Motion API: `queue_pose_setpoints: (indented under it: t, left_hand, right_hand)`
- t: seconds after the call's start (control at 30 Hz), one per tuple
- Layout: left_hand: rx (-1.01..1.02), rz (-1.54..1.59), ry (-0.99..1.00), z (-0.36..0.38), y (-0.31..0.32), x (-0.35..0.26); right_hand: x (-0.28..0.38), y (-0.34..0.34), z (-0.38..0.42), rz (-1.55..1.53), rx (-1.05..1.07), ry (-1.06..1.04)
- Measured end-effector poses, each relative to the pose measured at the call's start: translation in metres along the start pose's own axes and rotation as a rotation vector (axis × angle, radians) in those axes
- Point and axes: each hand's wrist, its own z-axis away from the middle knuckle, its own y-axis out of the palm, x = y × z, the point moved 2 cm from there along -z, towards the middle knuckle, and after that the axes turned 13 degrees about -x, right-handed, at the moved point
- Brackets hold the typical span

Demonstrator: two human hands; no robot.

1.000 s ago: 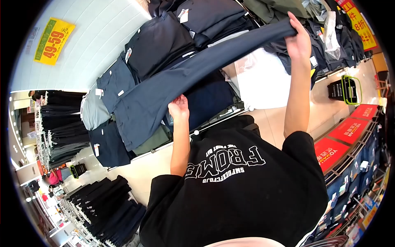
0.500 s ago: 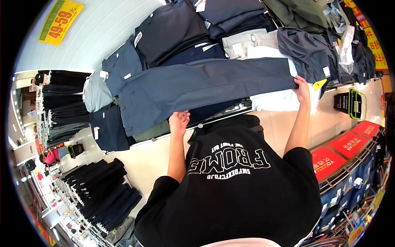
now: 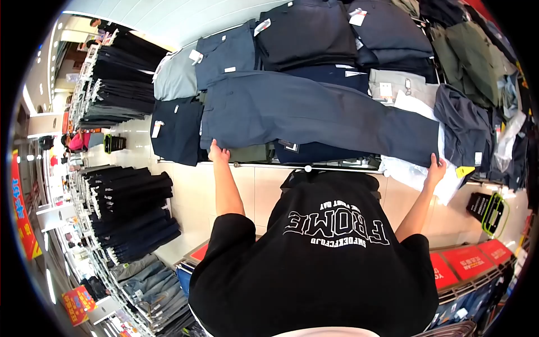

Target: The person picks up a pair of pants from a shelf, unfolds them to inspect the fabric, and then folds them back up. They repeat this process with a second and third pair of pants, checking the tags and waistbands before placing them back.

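Dark grey-blue trousers (image 3: 314,115) lie lengthwise over the stacked clothes, waist to the left and leg hems to the right. My left hand (image 3: 219,151) pinches the lower corner of the waist end. At the hem end, my right hand (image 3: 435,168) grips the lower corner, beside a white plastic bag (image 3: 410,172). A crumpled dark garment (image 3: 463,121) with a yellow tag (image 3: 464,171) lies just right of the hems. Under the trousers, a navy garment and a black label (image 3: 289,146) show partly.
Folded black trousers (image 3: 306,36) are stacked behind. Racks of hanging dark trousers (image 3: 126,210) stand at the left. A black basket with a green handle (image 3: 489,212) is on the floor at the right, near red signs (image 3: 469,262). A person in pink (image 3: 77,140) is far left.
My left hand has moved left to the waist corner and closed on it. The trousers' hem end has come down with my right hand. The view has turned, shifting the scene.
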Motion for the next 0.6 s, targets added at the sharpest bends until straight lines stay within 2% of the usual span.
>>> queue_pose_setpoints:
  t: [0.03, 0.1, 0.17, 0.2, 0.23, 0.33, 0.47, 0.53, 0.6]
  left_hand:
    - [-0.004, 0.013, -0.002, -0.014, 0.000, -0.005]
    - [0.143, 0.018, -0.110, -0.025, 0.003, -0.013]
    - [0.163, 0.036, -0.171, -0.031, 0.004, -0.018]
    - [0.210, 0.053, -0.170, -0.038, 0.007, -0.019]
    - [0.259, 0.071, -0.170, -0.040, 0.010, -0.022]
    - [0.297, 0.175, -0.247, -0.039, 0.016, -0.025]
    - [0.405, 0.161, -0.308, -0.025, 0.019, -0.032]
    - [0.406, 0.147, -0.159, -0.027, 0.024, -0.040]
    - [0.472, 0.276, 0.053, -0.040, 0.036, -0.072]
  right_hand:
    - [0.002, 0.000, 0.005, -0.013, -0.035, 0.009]
    - [0.001, -0.002, 0.010, -0.069, -0.031, 0.046]
    - [0.001, -0.006, 0.010, -0.158, 0.074, 0.230]
    - [0.007, -0.009, 0.011, -0.123, 0.161, 0.266]
    - [0.012, -0.013, 0.011, -0.125, 0.162, 0.264]
    - [0.031, -0.018, 0.013, -0.185, 0.374, 0.438]
    - [0.072, -0.022, 0.016, -0.418, 0.402, 0.547]
    - [0.083, -0.017, 0.006, -0.528, 0.360, 0.538]
    - [0.088, -0.012, -0.029, -0.662, 0.337, 0.510]
